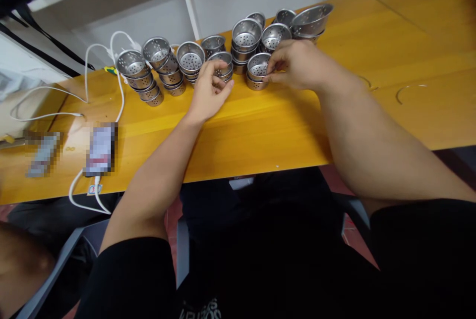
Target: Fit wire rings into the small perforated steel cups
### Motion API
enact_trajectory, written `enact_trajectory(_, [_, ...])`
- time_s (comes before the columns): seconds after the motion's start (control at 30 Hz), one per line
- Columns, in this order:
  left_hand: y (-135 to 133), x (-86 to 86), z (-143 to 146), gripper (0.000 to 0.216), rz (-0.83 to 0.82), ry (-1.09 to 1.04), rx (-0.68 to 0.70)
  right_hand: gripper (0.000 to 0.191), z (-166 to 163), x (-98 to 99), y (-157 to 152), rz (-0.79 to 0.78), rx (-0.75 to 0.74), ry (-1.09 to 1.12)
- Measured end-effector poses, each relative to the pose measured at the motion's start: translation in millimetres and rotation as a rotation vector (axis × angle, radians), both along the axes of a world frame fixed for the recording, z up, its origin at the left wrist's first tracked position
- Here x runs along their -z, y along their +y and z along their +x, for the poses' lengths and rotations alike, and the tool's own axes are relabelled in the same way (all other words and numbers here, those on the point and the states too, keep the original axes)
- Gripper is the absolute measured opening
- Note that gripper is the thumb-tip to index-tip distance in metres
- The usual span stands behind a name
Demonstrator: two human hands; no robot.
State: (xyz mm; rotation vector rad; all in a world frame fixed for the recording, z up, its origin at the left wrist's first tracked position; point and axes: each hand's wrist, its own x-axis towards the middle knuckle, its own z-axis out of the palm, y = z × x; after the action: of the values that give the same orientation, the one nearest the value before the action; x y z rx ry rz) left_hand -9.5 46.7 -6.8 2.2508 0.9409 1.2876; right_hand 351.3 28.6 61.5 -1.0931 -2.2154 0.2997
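Your metal cups are thin, shiny and silvery, with round open mouths, smooth rims and small round holes punched through their bases and walls. They stand in a row of stacks along the far side of the table (260, 135), whose glossy yellow-orange top shows a wood-like grain. The leftmost stack (141, 81) rises several cups high, while a wider, flaring bowl (311, 22) tops the right end of the row. Nearest your right hand (292, 65) is a low stack (256, 70) at the front; nearest your left hand (211, 86) is another low stack (227, 72), partly covered by your fingers.

Your right fingers curl inward, thumb and fingertips close together at the right side of their stack; you seem to touch it, though whether you grip a cup cannot be told. Your left fingers are half bent, the thumb spread well away from them, with nothing visibly gripped; contact with the cups behind is unclear.

Your left forearm slants up and rightward, the back of its hand turned leftward. Your right forearm reaches in from the lower right, wrist bent, fingers pointing left.
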Motion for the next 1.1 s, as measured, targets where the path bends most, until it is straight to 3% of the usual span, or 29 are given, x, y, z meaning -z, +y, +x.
enact_trajectory(0.33, [10.1,3.8,-8.3,0.082,0.041,0.029,0.003,0.039,-12.3,-19.2,-25.9,-0.015,0.085,0.026])
enact_trajectory(0.43, [3.3,-3.4,-7.6,0.082,0.081,0.034,-0.007,0.025,-21.4,-27.2,-38.9,0.055,0.099,0.102])
enact_trajectory(0.63, [-16.0,-20.8,0.8,0.070,0.114,0.050,0.027,0.045,-59.5,-24.6,-61.8,0.039,-0.055,0.176])
enact_trajectory(0.8, [-23.4,-26.9,3.5,0.072,0.115,0.074,0.057,0.030,-72.5,-11.8,-56.8,-0.079,-0.132,0.164])
enact_trajectory(0.9, [-19.6,-17.5,1.7,0.080,0.089,0.065,0.032,0.022,-70.0,-6.1,-49.7,-0.074,-0.153,0.197])
enact_trajectory(1.0, [-9.2,0.9,-0.4,0.109,0.046,0.073,0.026,0.020,-70.6,-1.5,-46.4,-0.047,-0.136,0.225])
enact_trajectory(1.1, [1.2,15.7,-1.0,0.124,-0.026,0.106,0.048,0.020,-73.7,2.5,-44.7,-0.005,-0.125,0.226])
